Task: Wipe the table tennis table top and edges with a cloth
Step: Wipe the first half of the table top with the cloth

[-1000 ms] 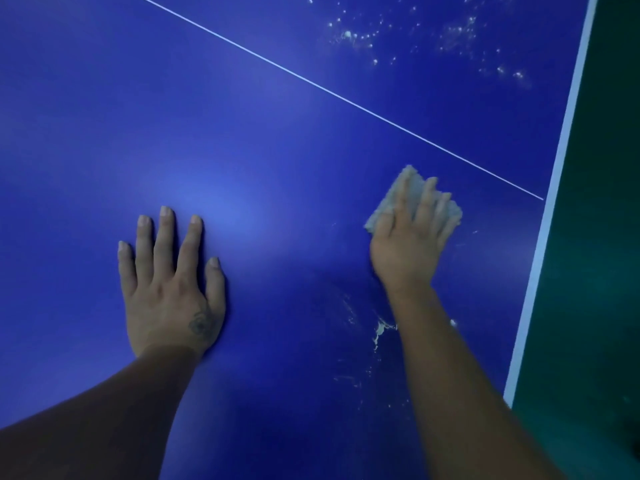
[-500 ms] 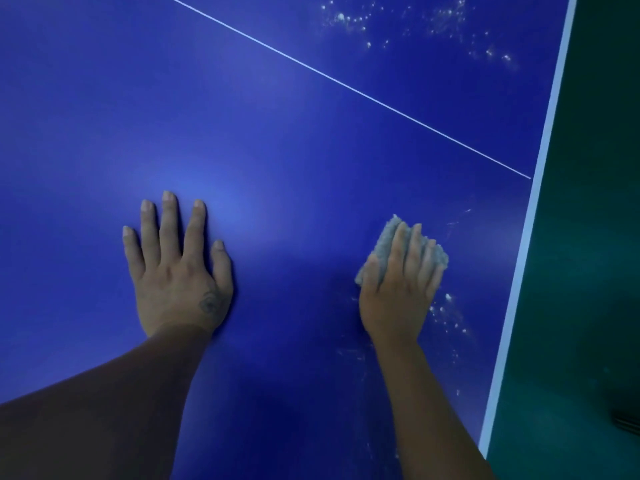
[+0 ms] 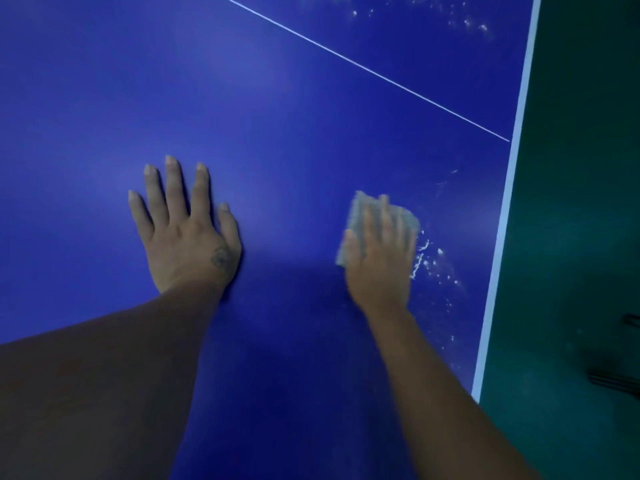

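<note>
- We saw the left hand [image 3: 187, 233] flat on the blue table top [image 3: 277, 116], left of the middle of the frame. Its fingers were wide and straight, and it held nothing.
- The right hand [image 3: 379, 265] lay right of the middle, with its fingers straight and close together, pressing down on the grey cloth [image 3: 356, 214]. It looked blurry, so we could not tell if the thumb hooked the cloth.
- The cloth sat flat on the table top under the fingers. It was near the white edge stripe [image 3: 513, 168] but not touching it.
- We saw some white spots [image 3: 420, 258] just to the right of the cloth. We thought a push could smear them into streaks, because the cloth was small.
- We also saw other spots [image 3: 467, 24] at the upper right of the frame, past the thin white line [image 3: 363, 68]. We thought they could be missed, because they were well apart from the cloth.
- As far as we could see, the cloth was only pressed, not gripped. A fast wipe could leave it behind or bunch it up.
- A wipe to the right could push dirt off the edge onto the green floor [image 3: 571, 202]. The cloth could also slip over the side.
- The left hand leaned on the table top. We thought it could leave a mark on a clean part, or slide if the top was wet.
</note>
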`<control>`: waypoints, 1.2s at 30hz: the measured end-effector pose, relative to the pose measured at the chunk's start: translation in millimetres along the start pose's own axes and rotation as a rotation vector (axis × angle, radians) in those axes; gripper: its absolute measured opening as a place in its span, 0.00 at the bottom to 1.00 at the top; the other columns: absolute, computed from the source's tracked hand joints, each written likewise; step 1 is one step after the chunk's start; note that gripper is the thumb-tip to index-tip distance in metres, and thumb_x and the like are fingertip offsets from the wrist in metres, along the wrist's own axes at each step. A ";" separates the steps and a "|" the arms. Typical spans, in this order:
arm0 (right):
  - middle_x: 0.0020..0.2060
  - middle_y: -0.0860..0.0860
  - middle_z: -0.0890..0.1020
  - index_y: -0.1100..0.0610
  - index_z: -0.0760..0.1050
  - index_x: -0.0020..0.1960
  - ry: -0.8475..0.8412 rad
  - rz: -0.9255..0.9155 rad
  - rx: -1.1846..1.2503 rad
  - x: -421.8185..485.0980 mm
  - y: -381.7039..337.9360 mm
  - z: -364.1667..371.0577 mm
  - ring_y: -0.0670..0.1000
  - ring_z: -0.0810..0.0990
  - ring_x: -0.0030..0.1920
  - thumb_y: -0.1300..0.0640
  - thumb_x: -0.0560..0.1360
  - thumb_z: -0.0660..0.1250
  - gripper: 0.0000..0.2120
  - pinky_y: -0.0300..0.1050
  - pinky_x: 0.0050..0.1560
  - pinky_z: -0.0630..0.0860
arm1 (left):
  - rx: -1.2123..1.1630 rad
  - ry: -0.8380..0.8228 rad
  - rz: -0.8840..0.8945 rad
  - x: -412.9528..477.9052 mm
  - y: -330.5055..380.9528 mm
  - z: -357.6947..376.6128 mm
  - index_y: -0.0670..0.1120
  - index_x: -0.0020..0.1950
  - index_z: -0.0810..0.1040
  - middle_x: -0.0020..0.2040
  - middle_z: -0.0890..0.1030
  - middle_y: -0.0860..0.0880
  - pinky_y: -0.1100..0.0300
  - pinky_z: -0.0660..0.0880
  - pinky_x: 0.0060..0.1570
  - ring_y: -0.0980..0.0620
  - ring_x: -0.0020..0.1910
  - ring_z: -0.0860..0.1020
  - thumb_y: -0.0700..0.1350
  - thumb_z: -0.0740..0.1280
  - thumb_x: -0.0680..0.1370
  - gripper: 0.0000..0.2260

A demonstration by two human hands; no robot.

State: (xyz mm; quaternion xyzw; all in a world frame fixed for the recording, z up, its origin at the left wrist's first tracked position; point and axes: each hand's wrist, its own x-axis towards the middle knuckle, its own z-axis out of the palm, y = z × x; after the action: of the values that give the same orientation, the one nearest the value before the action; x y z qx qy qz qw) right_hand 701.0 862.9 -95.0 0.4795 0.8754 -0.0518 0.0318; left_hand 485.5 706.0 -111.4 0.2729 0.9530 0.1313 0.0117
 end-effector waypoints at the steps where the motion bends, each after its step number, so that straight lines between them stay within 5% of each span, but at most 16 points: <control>1: 0.87 0.53 0.55 0.51 0.53 0.88 -0.018 0.085 0.010 -6.3 17.9 -2.8 0.60 0.52 0.86 0.44 0.89 0.50 0.29 0.66 0.84 0.49 | -0.001 -0.005 0.004 -0.4 0.6 -0.7 0.51 0.87 0.60 0.88 0.54 0.45 0.47 0.34 0.83 0.42 0.87 0.49 0.57 0.52 0.86 0.29; 5: 0.87 0.54 0.49 0.53 0.48 0.88 -0.059 0.220 0.009 -24.3 14.7 -2.8 0.60 0.47 0.87 0.44 0.89 0.46 0.30 0.67 0.84 0.46 | -0.008 -0.037 0.025 -1.9 1.6 -3.6 0.50 0.87 0.58 0.88 0.53 0.44 0.39 0.39 0.84 0.41 0.87 0.49 0.57 0.50 0.87 0.29; 10: 0.88 0.53 0.50 0.49 0.46 0.88 -0.069 -0.120 0.007 -80.7 -47.9 8.3 0.60 0.44 0.87 0.41 0.90 0.44 0.30 0.68 0.84 0.46 | -0.029 -0.113 0.038 -1.9 0.6 -12.0 0.49 0.88 0.56 0.89 0.50 0.43 0.36 0.41 0.84 0.39 0.87 0.46 0.57 0.50 0.88 0.29; 14: 0.87 0.51 0.52 0.48 0.48 0.88 -0.126 -0.242 -0.008 -117.9 -14.2 6.5 0.59 0.46 0.87 0.40 0.90 0.46 0.30 0.67 0.84 0.50 | -0.023 -0.151 0.143 -29.1 -12.6 -16.8 0.48 0.89 0.54 0.89 0.50 0.44 0.38 0.42 0.85 0.41 0.88 0.45 0.58 0.47 0.88 0.30; 22: 0.87 0.53 0.41 0.50 0.37 0.87 -0.206 0.114 -0.040 -63.7 92.6 -16.0 0.57 0.38 0.87 0.39 0.88 0.37 0.32 0.64 0.85 0.40 | 0.006 -0.131 0.087 -192.4 -36.3 -38.0 0.49 0.88 0.57 0.89 0.53 0.45 0.38 0.47 0.85 0.42 0.88 0.47 0.55 0.51 0.88 0.28; 26: 0.87 0.55 0.41 0.50 0.36 0.87 -0.172 -0.037 -0.056 -99.3 50.8 -2.7 0.60 0.38 0.86 0.40 0.88 0.36 0.31 0.67 0.85 0.42 | 0.001 -0.127 0.084 -201.4 -35.5 -36.9 0.48 0.87 0.60 0.88 0.54 0.44 0.40 0.44 0.85 0.41 0.88 0.47 0.55 0.52 0.87 0.29; 33: 0.88 0.51 0.49 0.48 0.46 0.88 -0.168 -0.439 0.028 -196.3 24.3 17.3 0.59 0.46 0.87 0.39 0.89 0.48 0.31 0.67 0.84 0.51 | -0.045 -0.035 0.078 -204.2 -34.3 -33.9 0.47 0.86 0.64 0.87 0.58 0.44 0.39 0.48 0.85 0.41 0.88 0.51 0.53 0.56 0.87 0.27; 36: 0.87 0.52 0.51 0.47 0.46 0.88 -0.149 -0.351 0.001 -154.7 56.9 9.0 0.58 0.47 0.87 0.40 0.89 0.45 0.30 0.67 0.85 0.49 | -0.038 -0.010 0.076 -203.9 -35.8 -30.8 0.48 0.86 0.65 0.87 0.59 0.44 0.41 0.47 0.85 0.42 0.87 0.52 0.53 0.56 0.87 0.26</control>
State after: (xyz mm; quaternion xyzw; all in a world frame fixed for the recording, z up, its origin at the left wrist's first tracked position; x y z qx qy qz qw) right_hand 832.3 762.9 -91.0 0.3142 0.9408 -0.0924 0.0870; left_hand 637.6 562.7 -100.9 0.3094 0.9391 0.1484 0.0167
